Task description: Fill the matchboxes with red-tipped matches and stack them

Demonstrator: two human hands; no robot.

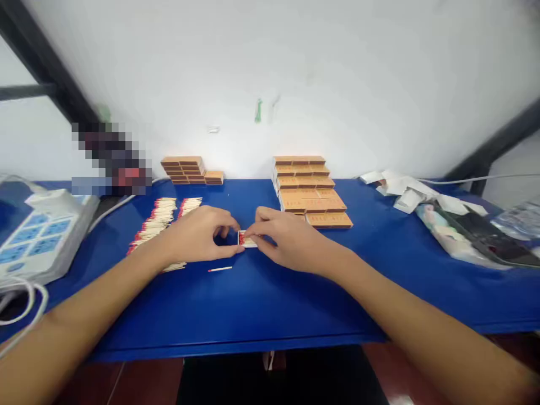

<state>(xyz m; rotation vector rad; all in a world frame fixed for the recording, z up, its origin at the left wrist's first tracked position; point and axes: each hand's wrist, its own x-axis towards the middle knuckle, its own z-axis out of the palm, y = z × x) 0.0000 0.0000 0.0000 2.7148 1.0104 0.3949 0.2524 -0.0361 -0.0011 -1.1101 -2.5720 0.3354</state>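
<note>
Starting from the far left, there's a white device with blue buttons [46, 230] sitting on the blue table [274, 298], and a white cable [21, 304] loops off the near edge below it. Next come the rows of loose matches [154, 222], laid out in long lines with the red tips showing. Behind them, against the wall, is a small stack of matchboxes [188, 170].

The left hand [198, 236] rests on the table just right of those rows. Its fingers are curled in, and the thumb and fingertips pinch the left end of the open matchbox [246, 240]. Just in front of that hand a single match [219, 269] lies on its own on the blue surface, not touching anything.

The open matchbox is pretty much dead centre on the table, between the two hands, and you can see red match heads inside it. The right hand [291, 242] comes in from the other side with its fingers close together, and its thumb and index finger pinch the right end of the box. Whether the box is lifted or flat on the table I honestly can't tell.

Behind the right hand is a big stepped stack of matchboxes [310, 191]. Further right there's a scatter of white paper pieces [405, 191], and then a crumpled plastic bag [464, 236] near the right edge
</note>
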